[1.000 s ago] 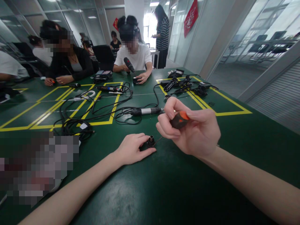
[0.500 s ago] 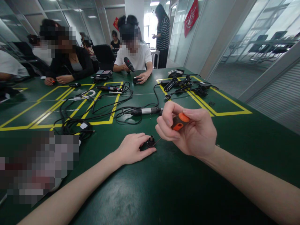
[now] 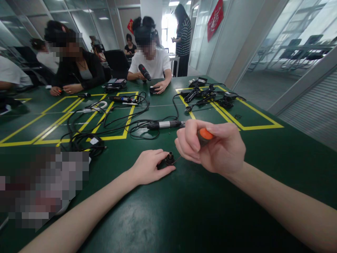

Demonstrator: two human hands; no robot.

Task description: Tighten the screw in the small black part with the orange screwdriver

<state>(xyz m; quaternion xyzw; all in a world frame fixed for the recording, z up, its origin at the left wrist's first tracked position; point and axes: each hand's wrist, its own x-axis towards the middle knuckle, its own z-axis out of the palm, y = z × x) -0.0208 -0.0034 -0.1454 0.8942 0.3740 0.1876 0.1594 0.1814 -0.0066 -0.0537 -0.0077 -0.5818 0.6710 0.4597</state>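
My left hand (image 3: pixel 153 167) rests on the green table, its fingers and thumb closed around a small black part with a round metal post (image 3: pixel 170 157) standing up from it. What kind of part it is, I cannot make out. My right hand (image 3: pixel 214 146) grips the handle of an orange and dark grey screwdriver (image 3: pixel 205 135). The thin shaft slants down to the left, its tip at the base of the black part. My right fingers hide most of the handle.
Beyond my hands lies a silver and black corded tool (image 3: pixel 164 124) among looped cables. A cable coil (image 3: pixel 91 144) sits to the left and more black cables (image 3: pixel 202 95) at the back right. Across the table (image 3: pixel 147 218), a person (image 3: pixel 150 61) holds a dark power tool (image 3: pixel 144 72).
The screwdriver handle has turned in my right hand, so less of its orange side shows. My right hand has shifted slightly. My left hand and the black part stay in place.
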